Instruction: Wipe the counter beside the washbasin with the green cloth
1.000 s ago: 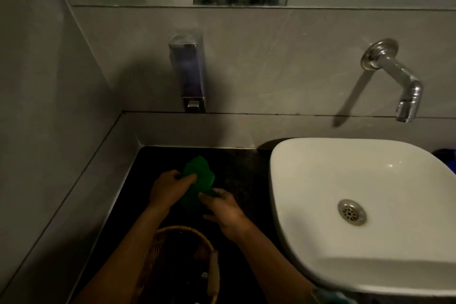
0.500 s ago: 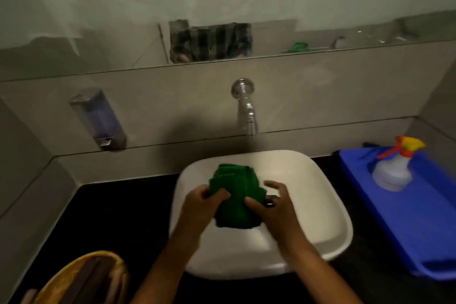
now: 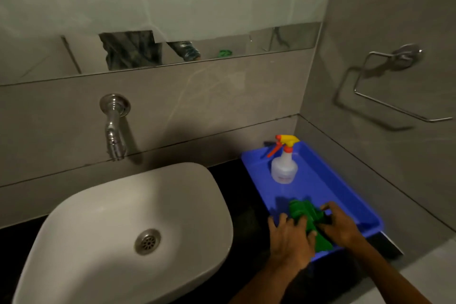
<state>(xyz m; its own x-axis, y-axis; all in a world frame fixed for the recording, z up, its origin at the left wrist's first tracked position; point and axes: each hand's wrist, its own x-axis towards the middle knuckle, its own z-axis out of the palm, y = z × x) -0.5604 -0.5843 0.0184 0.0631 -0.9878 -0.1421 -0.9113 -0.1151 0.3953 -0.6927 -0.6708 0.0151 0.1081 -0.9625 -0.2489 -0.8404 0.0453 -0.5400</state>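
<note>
The green cloth [image 3: 304, 215] is bunched up over the near end of a blue tray [image 3: 328, 187], to the right of the white washbasin [image 3: 118, 207]. My left hand [image 3: 290, 239] grips its left side and my right hand [image 3: 339, 226] grips its right side. Part of the cloth is hidden between my hands. The black counter [image 3: 246, 207] shows as a dark strip between basin and tray.
A spray bottle [image 3: 283, 165] with a yellow and red trigger stands at the tray's far end. A chrome tap [image 3: 114, 126] juts from the back wall above the basin. A metal towel holder [image 3: 392, 86] hangs on the right wall.
Both hands carried the green cloth from the counter left of the basin, across over the basin, to the blue tray on the right. The view swung right with them.
</note>
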